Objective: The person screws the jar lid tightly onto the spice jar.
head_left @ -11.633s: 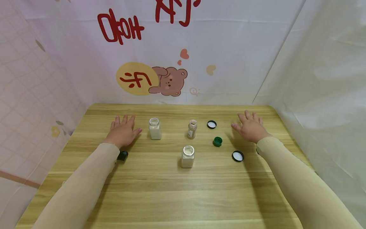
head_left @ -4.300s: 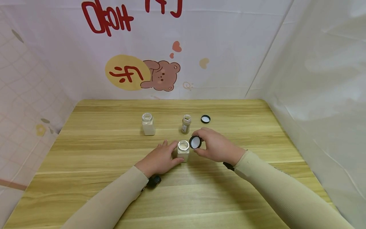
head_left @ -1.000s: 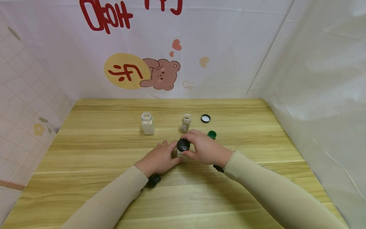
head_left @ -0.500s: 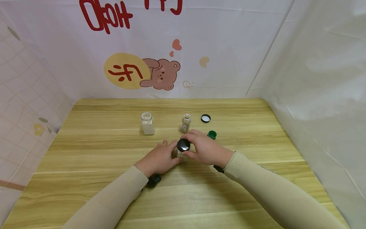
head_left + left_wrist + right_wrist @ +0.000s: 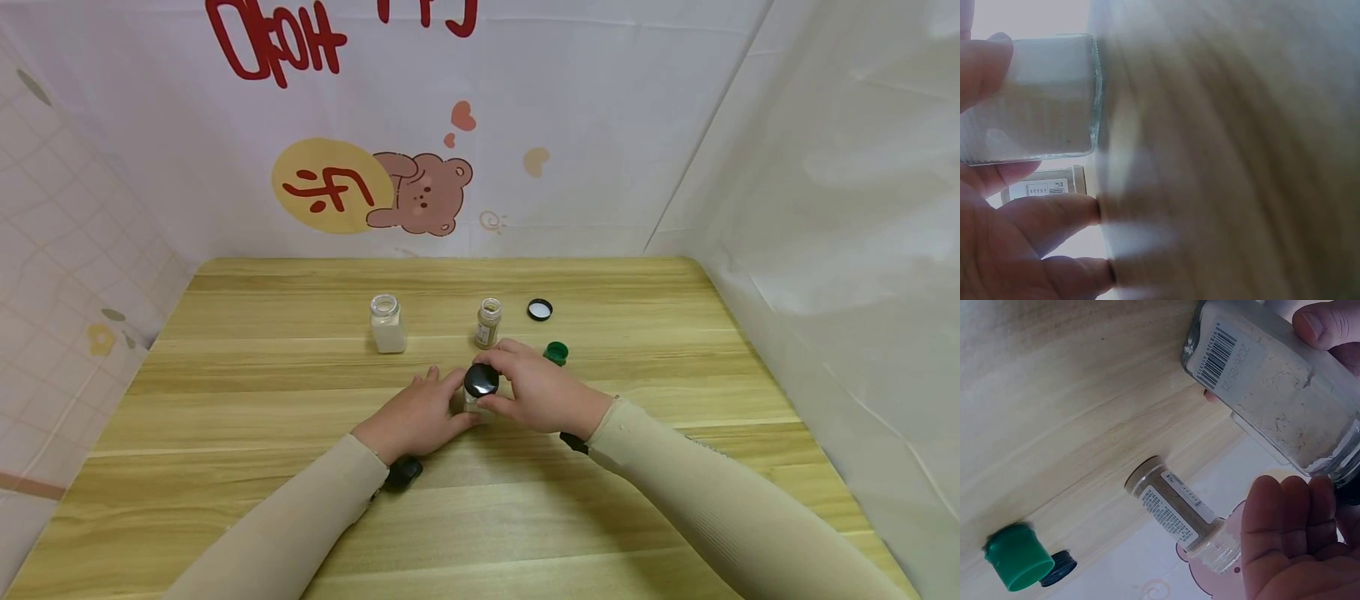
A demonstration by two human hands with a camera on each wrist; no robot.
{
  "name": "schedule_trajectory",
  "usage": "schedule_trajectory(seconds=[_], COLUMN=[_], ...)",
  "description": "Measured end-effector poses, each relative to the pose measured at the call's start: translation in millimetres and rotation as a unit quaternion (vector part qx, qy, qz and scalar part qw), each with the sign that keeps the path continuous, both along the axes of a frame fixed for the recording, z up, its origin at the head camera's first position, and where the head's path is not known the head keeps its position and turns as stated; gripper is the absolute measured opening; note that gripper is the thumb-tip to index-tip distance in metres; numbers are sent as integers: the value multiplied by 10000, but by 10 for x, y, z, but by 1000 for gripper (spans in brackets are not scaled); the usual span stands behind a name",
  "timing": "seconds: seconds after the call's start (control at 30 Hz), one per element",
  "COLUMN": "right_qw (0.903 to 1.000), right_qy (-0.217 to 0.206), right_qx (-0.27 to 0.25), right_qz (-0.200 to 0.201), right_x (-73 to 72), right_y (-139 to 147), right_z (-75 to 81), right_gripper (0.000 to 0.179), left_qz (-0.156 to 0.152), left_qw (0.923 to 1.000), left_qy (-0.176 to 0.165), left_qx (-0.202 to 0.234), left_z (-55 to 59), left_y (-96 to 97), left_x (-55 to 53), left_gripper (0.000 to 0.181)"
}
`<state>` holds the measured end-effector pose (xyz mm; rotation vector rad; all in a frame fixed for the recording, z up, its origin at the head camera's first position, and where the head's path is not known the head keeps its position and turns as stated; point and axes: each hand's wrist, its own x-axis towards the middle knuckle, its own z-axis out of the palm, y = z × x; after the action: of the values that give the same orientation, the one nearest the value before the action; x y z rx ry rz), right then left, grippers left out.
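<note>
At the middle of the table a square glass jar (image 5: 1285,394) of pale powder stands upright, with a black lid (image 5: 481,380) on its mouth. My left hand (image 5: 416,421) holds the jar's body between thumb and forefinger; in the left wrist view the clear jar (image 5: 1054,97) shows its base on the tabletop. From the right, my right hand (image 5: 546,390) pinches the lid's rim between thumb and fingers. Whether the lid is threaded on tight cannot be seen.
A second open square jar (image 5: 387,327) stands at the back left. Behind my hands is a small open round spice bottle (image 5: 487,323) with a label. Right of it lie an upturned black lid (image 5: 539,310) and a green cap (image 5: 556,353). A cloth wall rises behind the table.
Since the first frame both hands came inward from the table's sides; my right hand picked up the front black lid and set it on the middle jar. The last second shows almost no movement.
</note>
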<state>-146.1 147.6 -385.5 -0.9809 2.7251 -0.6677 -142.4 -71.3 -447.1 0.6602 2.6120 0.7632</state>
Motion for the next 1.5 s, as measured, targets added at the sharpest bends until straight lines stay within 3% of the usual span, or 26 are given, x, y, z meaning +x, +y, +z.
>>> schedule_trajectory(seconds=[0.63,1.5], right_qw=[9999,9984], right_qy=[-7,-360], right_qx=[1,-204], right_qz=[134,381], right_x=[-32,-50], right_y=[11,26], right_z=[-39,-11], right_gripper=[43,47], left_qz=[17,10], left_qw=[10000,10000], left_qy=[-64,-61], left_qx=[56,-59], left_z=[11,14], left_y=[-1,3], left_x=[-4,-7], left_gripper=[61,65])
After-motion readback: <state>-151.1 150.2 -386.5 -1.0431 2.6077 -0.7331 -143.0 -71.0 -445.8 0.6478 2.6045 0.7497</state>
